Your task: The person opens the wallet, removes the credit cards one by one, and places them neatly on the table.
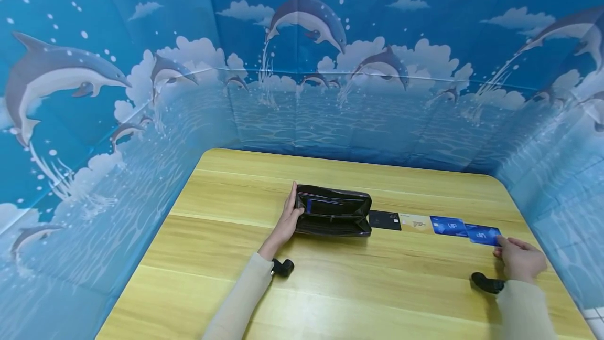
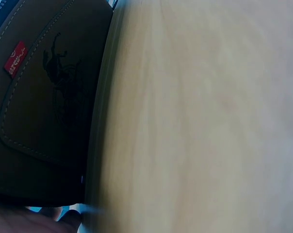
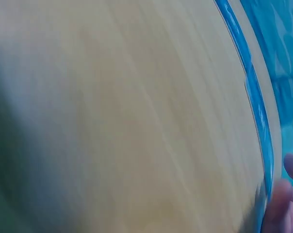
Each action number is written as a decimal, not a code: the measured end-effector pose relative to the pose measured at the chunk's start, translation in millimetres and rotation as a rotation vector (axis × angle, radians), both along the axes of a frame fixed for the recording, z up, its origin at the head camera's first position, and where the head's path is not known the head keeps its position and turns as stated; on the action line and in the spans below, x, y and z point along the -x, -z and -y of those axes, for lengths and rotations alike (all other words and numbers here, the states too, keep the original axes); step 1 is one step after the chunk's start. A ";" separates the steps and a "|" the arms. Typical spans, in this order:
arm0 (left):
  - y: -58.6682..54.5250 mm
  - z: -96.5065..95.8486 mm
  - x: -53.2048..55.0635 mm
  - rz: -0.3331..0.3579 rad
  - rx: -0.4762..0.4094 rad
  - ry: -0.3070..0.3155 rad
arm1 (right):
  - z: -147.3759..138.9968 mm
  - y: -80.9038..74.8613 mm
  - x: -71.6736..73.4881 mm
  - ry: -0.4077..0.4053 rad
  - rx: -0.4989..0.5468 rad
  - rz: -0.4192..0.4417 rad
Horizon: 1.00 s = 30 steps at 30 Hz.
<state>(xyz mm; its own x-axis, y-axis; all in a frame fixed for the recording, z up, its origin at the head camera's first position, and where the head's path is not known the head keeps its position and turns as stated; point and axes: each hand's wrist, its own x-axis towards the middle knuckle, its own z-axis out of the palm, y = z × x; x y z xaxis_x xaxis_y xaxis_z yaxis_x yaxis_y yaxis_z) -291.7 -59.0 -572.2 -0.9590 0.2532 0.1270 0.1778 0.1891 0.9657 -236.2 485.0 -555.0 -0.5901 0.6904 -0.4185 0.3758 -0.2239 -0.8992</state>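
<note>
A dark zip-around wallet (image 1: 334, 227) is spread open at the table's middle, a blue item (image 1: 309, 205) showing in one of its slots. My left hand (image 1: 286, 222) grips its left end, with the thumb at the opening. In the left wrist view the wallet's outer face (image 2: 49, 111) bears a small red tag (image 2: 15, 58). A row of cards runs right from the wallet: a black card (image 1: 384, 220), a gold card (image 1: 416, 223), a blue card (image 1: 448, 226) and a rightmost blue card (image 1: 483, 234). My right hand (image 1: 524, 261) pinches that last card's right end.
The wood-grain table (image 1: 377, 287) has rounded far corners. A blue dolphin-print curtain (image 1: 292, 109) surrounds its back and sides. Black wrist-worn devices (image 1: 283, 267) sit by both wrists, above the table. The right hand is near the table's right edge.
</note>
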 end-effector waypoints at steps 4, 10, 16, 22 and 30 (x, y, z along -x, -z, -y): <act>-0.6 0.0 0.3 0.005 0.001 0.017 | 11.3 -0.2 7.7 0.000 -0.231 0.064; -15.9 1.6 -6.2 0.028 0.008 0.049 | 39.2 -11.2 29.2 -0.156 -0.537 0.090; -16.7 1.1 -7.0 0.002 0.014 0.012 | 105.2 -34.7 51.7 -0.419 -0.923 -0.148; -0.9 1.0 0.3 -0.014 -0.001 -0.004 | 184.0 -59.9 56.4 -0.693 -1.207 -0.520; 0.4 0.1 0.0 0.005 0.007 -0.007 | 263.3 -75.6 59.9 -1.051 -1.364 -0.888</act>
